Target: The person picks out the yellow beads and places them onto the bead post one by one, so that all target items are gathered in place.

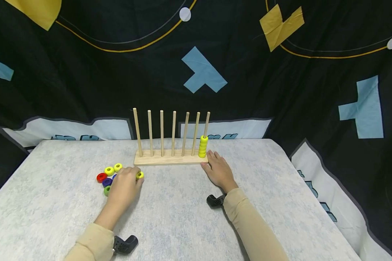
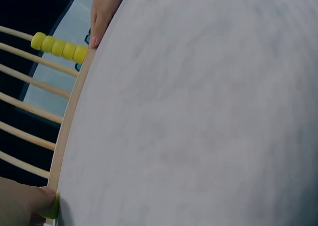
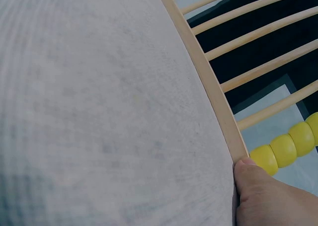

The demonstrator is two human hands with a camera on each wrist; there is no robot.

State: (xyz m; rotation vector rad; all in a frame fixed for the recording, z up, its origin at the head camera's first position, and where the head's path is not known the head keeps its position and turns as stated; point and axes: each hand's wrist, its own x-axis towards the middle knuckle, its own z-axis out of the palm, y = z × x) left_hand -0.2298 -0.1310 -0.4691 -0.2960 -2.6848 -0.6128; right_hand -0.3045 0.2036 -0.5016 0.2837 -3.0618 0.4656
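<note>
Yellow bead (image 1: 140,175) in the left hand (image 1: 124,183), just in front of the near left corner of the wooden rack (image 1: 170,162). Thumb and fingers close on it in a pinch; how the far fingers lie cannot be told. Right hand (image 1: 220,172) grasps nothing: fingers fairly straight at the rack's right end, thumb against the front edge. Rightmost peg (image 1: 207,125) carries a yellow stack (image 1: 203,146); its upper part is bare. Loose beads sit left of the left hand: two more yellow, a red one (image 1: 101,177), blue (image 1: 107,182), green (image 1: 107,190).

Handling, my judgement: pinch by the outer rim, keep fingertips off the hole, lift above the peg tops, level before lowering, right hand steadying the base.
</note>
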